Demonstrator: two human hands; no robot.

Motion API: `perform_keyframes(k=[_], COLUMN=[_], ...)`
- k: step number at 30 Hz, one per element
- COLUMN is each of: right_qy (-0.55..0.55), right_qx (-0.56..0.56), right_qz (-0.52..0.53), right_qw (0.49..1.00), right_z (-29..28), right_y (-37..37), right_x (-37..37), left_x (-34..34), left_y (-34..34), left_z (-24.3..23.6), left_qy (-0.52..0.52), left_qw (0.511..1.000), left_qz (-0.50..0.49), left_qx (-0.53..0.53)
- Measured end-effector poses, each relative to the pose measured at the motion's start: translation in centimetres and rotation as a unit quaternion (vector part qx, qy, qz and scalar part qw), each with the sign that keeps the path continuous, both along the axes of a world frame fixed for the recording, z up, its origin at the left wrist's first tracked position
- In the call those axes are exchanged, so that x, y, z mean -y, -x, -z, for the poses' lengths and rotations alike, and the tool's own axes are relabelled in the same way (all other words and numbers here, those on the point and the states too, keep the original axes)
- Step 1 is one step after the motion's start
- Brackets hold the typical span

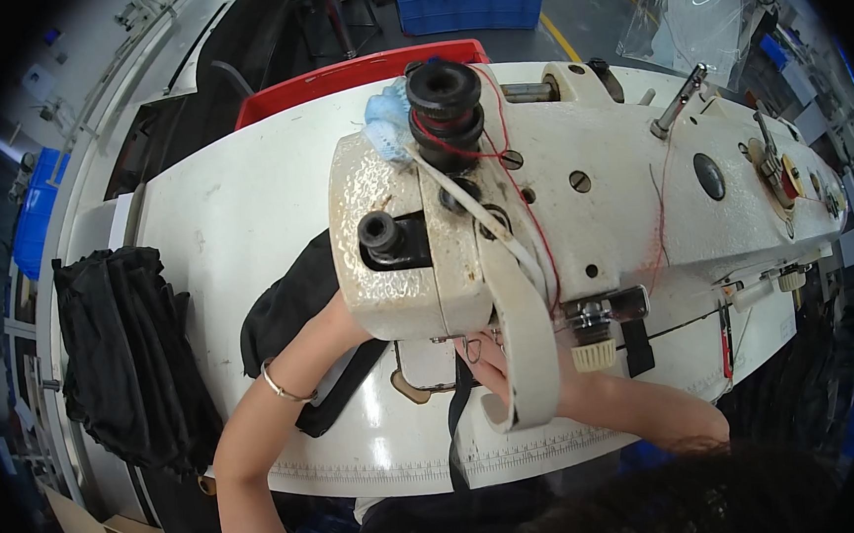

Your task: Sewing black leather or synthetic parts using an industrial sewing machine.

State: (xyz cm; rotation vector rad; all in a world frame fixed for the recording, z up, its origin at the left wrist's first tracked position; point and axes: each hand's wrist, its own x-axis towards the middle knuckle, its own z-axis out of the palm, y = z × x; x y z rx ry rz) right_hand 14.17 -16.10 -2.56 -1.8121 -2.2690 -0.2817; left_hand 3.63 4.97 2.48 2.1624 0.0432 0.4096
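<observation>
The white head of a sewing machine (390, 299) fills the middle of the view. Beneath it, from the left, reaches my left hand (350, 321); only the wrist end shows, and its fingers are hidden. A black fabric piece (287, 311) lies under and beside that forearm. On the other side of the needle area, my right hand (491, 369) is partly covered by the machine's curved white lever (528, 358). Its fingers are pressed together at the upper end of a narrow black strap (456, 443), which hangs over the table's front edge.
A stack of folded black fabric (131, 356) rests at the table's left edge. Behind the white tabletop (205, 213) stands a red bin (334, 75), with a blue crate (468, 1) farther back. Red thread (532, 210) runs over the machine, beside a light-blue cloth (387, 121).
</observation>
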Motion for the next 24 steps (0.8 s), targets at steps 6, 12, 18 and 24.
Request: perform_keyframes(k=[6, 12, 18, 24], right_qy=[-0.045, -0.084, -0.204, -0.03], right_qx=[-0.026, -0.133, -0.222, -0.308], right_qz=[-0.177, -0.267, -0.103, 0.117], right_qw=[0.983, 0.951, 0.948, 0.944], right_z=[-3.2, -3.9, -4.3, -1.3], right_y=[3.6, 7.1, 3.7, 3.9], right_x=[3.7, 4.7, -1.0, -7.2], left_x=[5.2, 2.4, 4.6, 5.6], left_y=[9.4, 12.8, 8.7, 8.8], left_z=[-3.9, -3.4, -12.7, -12.7], left_qy=[-0.41, -0.2, -0.152, -0.139], left_qw=[0.888, 0.954, 0.971, 0.973], left_qz=[-0.103, -0.214, -0.137, -0.14], left_qx=[-0.182, -0.061, -0.127, -0.124])
